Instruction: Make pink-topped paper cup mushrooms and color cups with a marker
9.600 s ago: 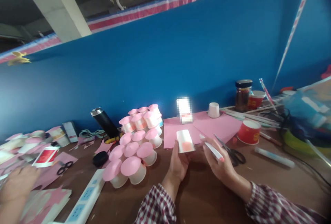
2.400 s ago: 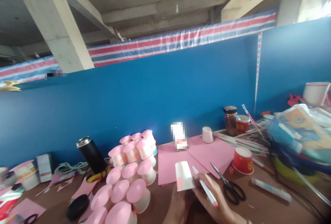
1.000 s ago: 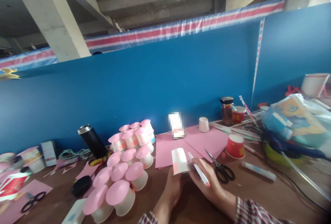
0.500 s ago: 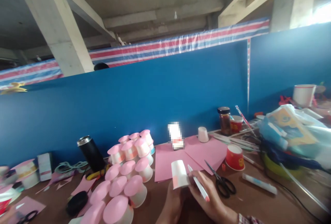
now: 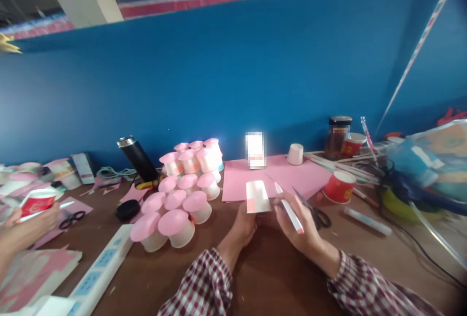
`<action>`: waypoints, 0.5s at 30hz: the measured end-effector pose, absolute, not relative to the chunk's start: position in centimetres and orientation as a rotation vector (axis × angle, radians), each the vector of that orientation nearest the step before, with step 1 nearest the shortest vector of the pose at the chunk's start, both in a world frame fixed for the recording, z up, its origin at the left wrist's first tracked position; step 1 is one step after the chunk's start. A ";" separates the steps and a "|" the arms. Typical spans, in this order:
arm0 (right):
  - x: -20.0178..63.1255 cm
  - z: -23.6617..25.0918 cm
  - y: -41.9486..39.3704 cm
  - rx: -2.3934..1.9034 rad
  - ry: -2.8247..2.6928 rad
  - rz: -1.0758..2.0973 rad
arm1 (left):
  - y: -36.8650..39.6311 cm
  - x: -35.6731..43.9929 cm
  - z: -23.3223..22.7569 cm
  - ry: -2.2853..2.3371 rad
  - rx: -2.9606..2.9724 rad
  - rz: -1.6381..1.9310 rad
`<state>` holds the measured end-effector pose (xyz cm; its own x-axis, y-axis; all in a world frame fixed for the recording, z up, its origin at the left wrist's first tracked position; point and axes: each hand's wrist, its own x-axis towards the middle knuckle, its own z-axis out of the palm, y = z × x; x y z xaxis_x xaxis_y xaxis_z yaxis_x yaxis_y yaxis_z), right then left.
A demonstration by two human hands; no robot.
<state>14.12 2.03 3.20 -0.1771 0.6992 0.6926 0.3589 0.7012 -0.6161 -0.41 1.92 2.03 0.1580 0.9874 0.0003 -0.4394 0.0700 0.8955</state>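
Observation:
My left hand (image 5: 243,227) is closed around the lower part of a white paper cup (image 5: 257,197), which has a pale pink patch on its side. A white marker (image 5: 291,213) with a red end lies between the fingers of my right hand (image 5: 305,228). Its tip points up and away, just right of the cup and apart from it. Behind the cup, pink paper sheets (image 5: 235,187) lie on the table. Black-handled scissors (image 5: 321,218) are partly hidden behind my right hand. Several paper cups with pink paper discs on top (image 5: 176,223) stand to the left.
At left, a co-worker's hands (image 5: 40,223) hold a red-and-white cup (image 5: 38,202). A power strip (image 5: 104,262) and black bottle (image 5: 137,159) are nearer me. Rightward are a red cup (image 5: 339,188), a capped marker (image 5: 368,222), a dark-lidded jar (image 5: 336,140) and a cable.
My view has tipped downward, bringing my checked sleeves, the power strip and the co-worker's hands into sight. My hands keep nearly the same hold on the cup and marker.

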 end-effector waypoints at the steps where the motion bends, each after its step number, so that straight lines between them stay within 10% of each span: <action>1: 14.1 3.4 1.8 -0.835 -1.770 0.396 | 2.0 -0.5 1.9 0.799 0.891 1.254; 15: 14.4 3.9 -0.2 -0.675 -1.739 0.311 | 2.5 -0.6 0.1 0.840 0.987 1.338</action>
<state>14.36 -0.17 3.85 -0.1476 0.5881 0.7952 0.2756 0.7966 -0.5380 -0.60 2.49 0.11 0.0737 0.9956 0.0585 -0.3800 -0.0262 0.9246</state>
